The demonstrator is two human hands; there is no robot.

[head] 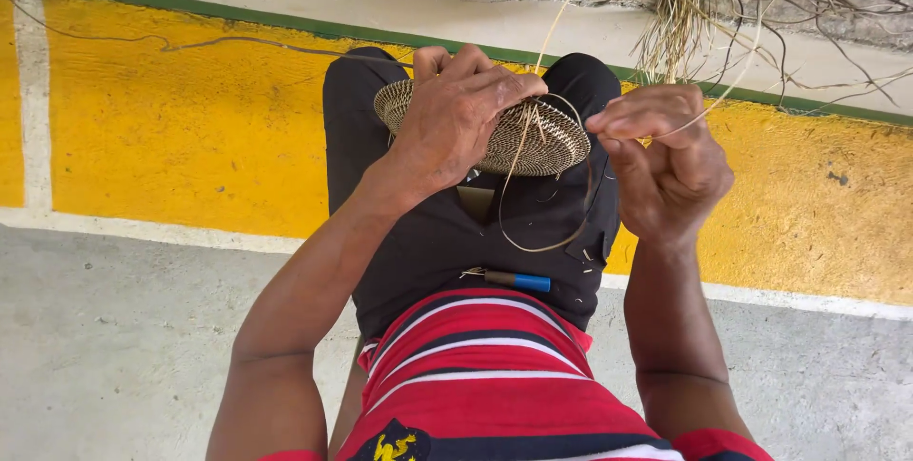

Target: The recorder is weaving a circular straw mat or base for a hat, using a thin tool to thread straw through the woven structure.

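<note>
Head view: left hand (455, 118) pressed flat on top of a small round woven basket piece (533, 137), fingers spread and curled over its far rim, holding it on the lap. Right hand (666, 161) just beside it, fingers pinched shut on a thin straw strand (709, 104). Tool with a blue handle (518, 280) lying on the black shorts (418, 233). Loose dry straw (680, 23) on the ground ahead.
</note>
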